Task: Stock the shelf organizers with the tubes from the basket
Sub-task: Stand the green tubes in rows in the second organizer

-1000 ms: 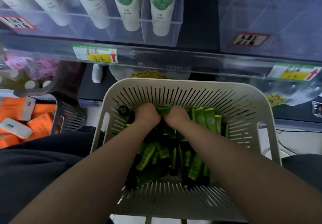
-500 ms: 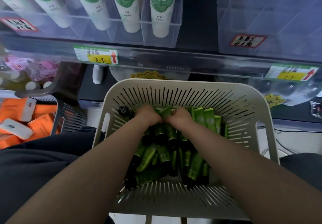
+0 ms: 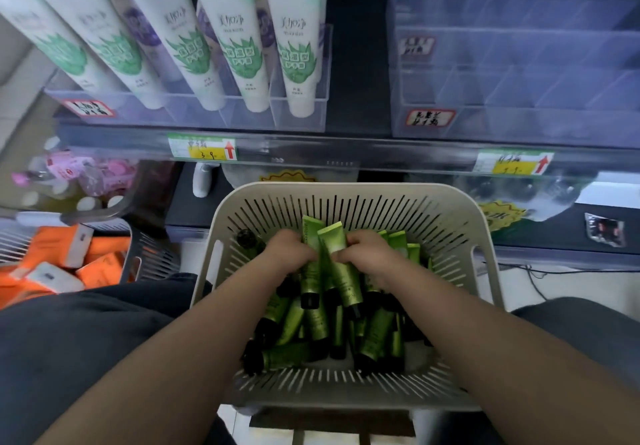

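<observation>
Now the green tubes (image 3: 313, 278) lie in the basket (image 3: 346, 188), a bunch squeezed between the left hand (image 3: 287, 252) and right hand (image 3: 367, 254), both curled round it, likely to lift several together. Their long axes run away from the person: crimped ends toward the shelf (image 3: 346, 153), black caps nearer. The clear organizer (image 3: 512, 63) above looks unfilled.

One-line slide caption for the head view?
Left hand and right hand grip small green black-capped tubes inside the beige slotted plastic basket, below the clear acrylic shelf organizer.
</observation>
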